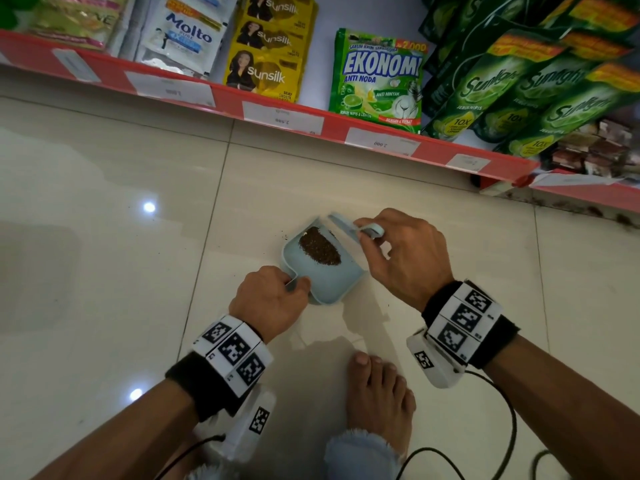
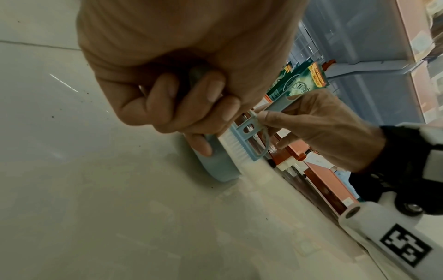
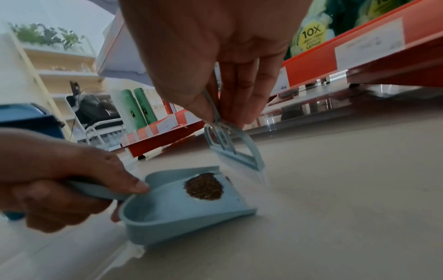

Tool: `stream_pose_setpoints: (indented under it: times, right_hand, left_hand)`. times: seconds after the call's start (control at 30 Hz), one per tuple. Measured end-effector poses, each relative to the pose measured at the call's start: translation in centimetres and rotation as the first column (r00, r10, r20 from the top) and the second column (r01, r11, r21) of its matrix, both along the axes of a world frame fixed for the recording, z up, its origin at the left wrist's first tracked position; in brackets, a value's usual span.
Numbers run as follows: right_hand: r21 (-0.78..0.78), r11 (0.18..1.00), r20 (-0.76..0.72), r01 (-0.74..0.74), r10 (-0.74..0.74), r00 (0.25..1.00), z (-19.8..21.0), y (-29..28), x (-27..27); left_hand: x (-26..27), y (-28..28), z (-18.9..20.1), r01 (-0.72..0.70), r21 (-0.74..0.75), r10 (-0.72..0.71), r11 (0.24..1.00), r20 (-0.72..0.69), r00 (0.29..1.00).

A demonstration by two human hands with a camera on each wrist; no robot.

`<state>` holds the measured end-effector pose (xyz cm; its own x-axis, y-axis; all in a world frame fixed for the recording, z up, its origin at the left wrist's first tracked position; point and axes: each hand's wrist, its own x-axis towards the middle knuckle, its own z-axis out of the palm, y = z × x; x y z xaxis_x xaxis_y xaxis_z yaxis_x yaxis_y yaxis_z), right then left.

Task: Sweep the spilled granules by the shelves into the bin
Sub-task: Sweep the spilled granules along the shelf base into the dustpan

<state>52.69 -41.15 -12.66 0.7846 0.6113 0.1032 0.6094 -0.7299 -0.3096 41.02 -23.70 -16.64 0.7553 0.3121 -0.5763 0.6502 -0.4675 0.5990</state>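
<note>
A small light-blue dustpan (image 1: 320, 275) rests on the tiled floor, with a heap of dark brown granules (image 1: 319, 247) lying in it near its open lip. My left hand (image 1: 272, 299) grips the pan's short handle (image 3: 95, 189). My right hand (image 1: 401, 254) pinches the thin handle of a small light-blue brush (image 1: 341, 225), whose white bristles (image 2: 233, 146) stand at the pan's lip. In the right wrist view the granules (image 3: 203, 186) and the brush (image 3: 236, 153) show beside each other. A few stray grains (image 1: 284, 236) lie on the floor left of the pan.
A red-edged shelf (image 1: 277, 116) with detergent and shampoo sachets runs along the far side. A dark blue bin (image 3: 28, 121) stands to the left in the right wrist view. My bare foot (image 1: 377, 400) is just behind the pan, with cables (image 1: 485, 445) trailing beside it.
</note>
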Motion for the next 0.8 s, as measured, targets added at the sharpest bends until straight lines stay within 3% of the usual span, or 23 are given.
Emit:
stream_pose_setpoints:
  times: [0.1,0.17,0.3,0.4,0.53,0.67,0.73,0.8]
  right_hand:
    - [-0.121,0.992,0.017,0.022,-0.02,1.0,-0.2,0.1,0.4]
    - [-0.166,0.986,-0.065,-0.034,0.023,0.998,-0.3,0.2,0.2]
    - [-0.015,0.997,-0.205,-0.082,0.077,0.976,0.0,0.4,-0.8]
    - [0.087,0.996,-0.12,-0.018,0.029,0.992,0.4,0.3,-0.3]
    - [-0.057,0.998,0.037,0.024,-0.022,0.999,0.5,0.5,1.1]
    - [-0.22,0.967,-0.114,-0.127,0.103,0.988,-0.1,0.9,0.1]
    - [-0.164,0.97,-0.189,-0.181,0.149,0.971,-0.1,0.9,-1.0]
    - [-0.033,0.99,-0.196,-0.137,0.128,0.972,0.3,0.6,-1.4]
  left_hand:
    - [0.1,0.1,-0.1,0.005,0.005,-0.005,1.0,0.01,1.0]
    - [0.1,0.1,-0.1,0.006,0.003,-0.006,1.0,0.017,1.0]
    - [-0.2,0.2,-0.3,0.0,-0.002,0.001,1.0,0.018,1.0]
    - [-0.4,0.2,-0.4,-0.007,-0.009,0.007,1.0,0.018,1.0]
    - [-0.5,0.1,-0.4,-0.014,0.004,0.014,1.0,0.026,1.0]
    - [-0.6,0.1,-0.3,-0.001,0.013,0.001,1.0,0.035,0.999]
    - [-0.7,0.2,-0.3,0.004,0.023,-0.005,1.0,0.04,0.999]
    - [-0.9,0.2,-0.4,0.005,0.026,-0.006,1.0,0.045,0.999]
